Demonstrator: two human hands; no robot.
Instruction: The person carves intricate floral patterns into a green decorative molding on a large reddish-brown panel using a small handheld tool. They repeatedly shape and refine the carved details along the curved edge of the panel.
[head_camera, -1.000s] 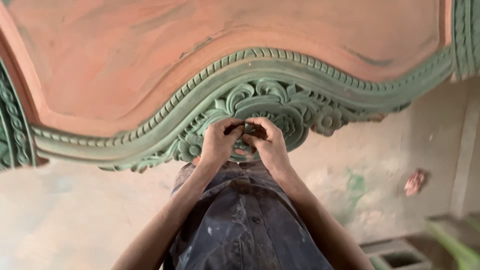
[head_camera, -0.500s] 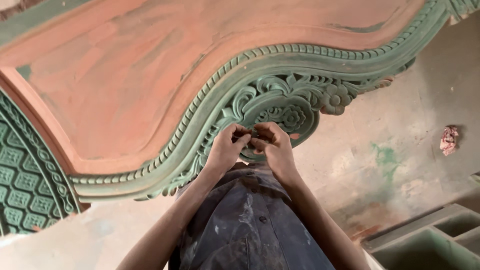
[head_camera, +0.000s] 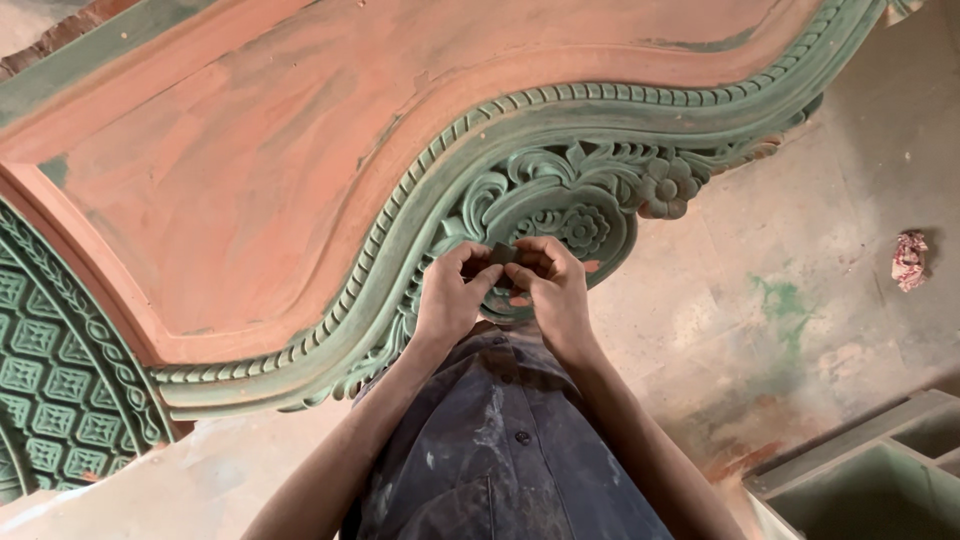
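Nearest, at the bottom edge: a dark, paint-flecked shirt (head_camera: 500, 450), with both bare forearms reaching away from it. Off to the near right, the corner of a green box frame (head_camera: 870, 480) on the floor.

Just beyond the shirt, left hand (head_camera: 450, 300) and right hand (head_camera: 555, 290) brought together, fingertips meeting. Pinched between thumbs and forefingers of both: a small dark piece (head_camera: 502, 254), flat and squarish, perhaps abrasive paper, though too small to tell. Both sets of fingers curled and grasping it, neither released. Held right at the near edge of the carved medallion (head_camera: 590, 225), over the green scrollwork; whether pressed against the wood or just above it, cannot tell.

Judged as the step in hand: folding or readying the piece at the medallion, not yet stroking along the carving. Next move, by that judgement, calling for a firm fingertip pinch and short, light passes that follow the grooves, so that raised petals and curls are not flattened.

Farther out: a carved flower (head_camera: 665, 187) to the right of the medallion, then the green rope border (head_camera: 420, 190) sweeping in a wave from left to far right. Beyond it, the broad terracotta panel (head_camera: 250, 170), streaked with green. At the left, a green lattice panel (head_camera: 45, 390).

To the right, stained floor (head_camera: 800, 250), with a crumpled pink rag (head_camera: 908, 260) lying well apart from the hands.
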